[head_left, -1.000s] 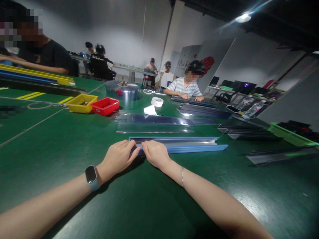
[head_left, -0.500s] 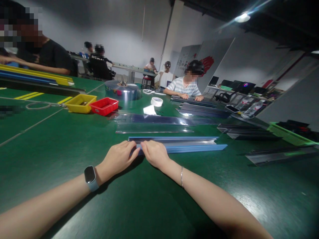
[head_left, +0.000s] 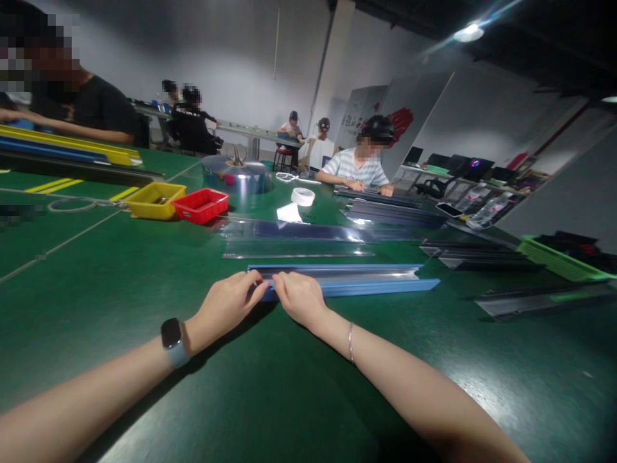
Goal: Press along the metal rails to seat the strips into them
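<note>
A blue channel-shaped strip (head_left: 380, 287) with a pale, shiny inner trough lies lengthwise on the green table in front of me. My left hand (head_left: 229, 297), wearing a watch, is closed at the strip's left end, thumb and fingers bent around its edge. Close beside it, my right hand (head_left: 301, 297) grips the near side of the strip, thumb toward the trough. The fingertips of both hands are partly hidden, so any small piece between them cannot be made out. Just beyond the strip lie clear plastic strips (head_left: 299, 248).
At the left are a yellow bin (head_left: 155, 200) and a red bin (head_left: 200, 206). Behind them sits a clear plastic roll (head_left: 236, 177) with pliers on top, near a tape roll (head_left: 303, 197). Dark strips (head_left: 482, 257) and a green basket (head_left: 559, 260) are rightward. Co-workers sit around.
My left hand and wrist have shifted very slightly left, and its thumb and fingers have moved a little on the strip's end. My right hand and the blue strip stay in place.
</note>
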Demonstrator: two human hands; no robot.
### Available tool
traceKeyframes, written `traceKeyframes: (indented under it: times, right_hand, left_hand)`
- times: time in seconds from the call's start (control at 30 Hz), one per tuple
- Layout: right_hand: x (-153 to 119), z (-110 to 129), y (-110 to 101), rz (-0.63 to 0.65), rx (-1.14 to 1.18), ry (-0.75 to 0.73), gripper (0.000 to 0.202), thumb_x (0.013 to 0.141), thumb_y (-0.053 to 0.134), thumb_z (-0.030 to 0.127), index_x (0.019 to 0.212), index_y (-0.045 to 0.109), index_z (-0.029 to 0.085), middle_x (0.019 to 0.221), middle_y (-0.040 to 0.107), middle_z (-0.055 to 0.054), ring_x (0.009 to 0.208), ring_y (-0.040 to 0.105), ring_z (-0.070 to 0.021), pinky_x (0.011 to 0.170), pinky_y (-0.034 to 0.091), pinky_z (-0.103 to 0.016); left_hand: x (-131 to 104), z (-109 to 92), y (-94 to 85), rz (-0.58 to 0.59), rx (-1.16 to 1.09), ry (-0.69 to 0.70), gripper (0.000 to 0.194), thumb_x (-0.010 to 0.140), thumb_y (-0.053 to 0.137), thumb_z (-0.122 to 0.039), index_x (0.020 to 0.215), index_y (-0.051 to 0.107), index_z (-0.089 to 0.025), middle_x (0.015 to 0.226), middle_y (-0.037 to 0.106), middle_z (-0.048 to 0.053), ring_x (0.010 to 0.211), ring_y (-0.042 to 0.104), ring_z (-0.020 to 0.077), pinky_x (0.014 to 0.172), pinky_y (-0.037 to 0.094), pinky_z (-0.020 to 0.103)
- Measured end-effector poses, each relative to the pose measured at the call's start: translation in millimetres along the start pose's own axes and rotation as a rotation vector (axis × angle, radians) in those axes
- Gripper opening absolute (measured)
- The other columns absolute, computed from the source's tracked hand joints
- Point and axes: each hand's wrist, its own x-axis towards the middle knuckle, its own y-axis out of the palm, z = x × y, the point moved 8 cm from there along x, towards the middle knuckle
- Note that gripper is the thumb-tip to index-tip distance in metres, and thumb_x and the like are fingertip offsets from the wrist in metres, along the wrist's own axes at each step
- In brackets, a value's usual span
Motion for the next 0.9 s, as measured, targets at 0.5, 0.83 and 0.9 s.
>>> traceKeyframes:
  times: [0.5, 0.83, 0.9]
  right_hand:
    - [7, 2, 8, -0.001, -0.059, -0.014, 0.042, 0.092, 0.021, 0.035, 0.071, 0.054, 0.019, 0.062, 0.061, -0.001, 0.058, 0.054, -0.0108, 0.052, 0.024, -0.025]
    - [2, 4, 1, -0.07, -0.079, -0.043, 0.041, 0.092, 0.024, 0.033, 0.068, 0.053, 0.019, 0.063, 0.06, 0.0, 0.061, 0.053, -0.012, 0.056, 0.025, -0.025]
    - [0, 3, -3, -0.092, -0.088, -0.047, 0.04, 0.091, 0.026, 0.033, 0.066, 0.053, 0.019, 0.063, 0.06, -0.001, 0.061, 0.052, -0.0121, 0.057, 0.025, -0.026]
  left_hand:
    - [-1, -8, 1.7, 0.011, 0.113, 0.08, 0.027, 0.088, 0.032, -0.034, 0.083, 0.053, -0.018, 0.074, 0.055, 0.003, 0.071, 0.051, 0.0137, 0.063, 0.04, 0.025]
    - [0, -10, 8.7, -0.002, 0.178, 0.166, 0.028, 0.088, 0.03, -0.032, 0.08, 0.053, -0.018, 0.077, 0.058, 0.004, 0.074, 0.051, 0.0155, 0.067, 0.041, 0.027]
    - [0, -8, 8.4, -0.004, 0.178, 0.155, 0.028, 0.089, 0.03, -0.032, 0.08, 0.053, -0.017, 0.076, 0.058, 0.004, 0.073, 0.051, 0.0151, 0.066, 0.041, 0.027]
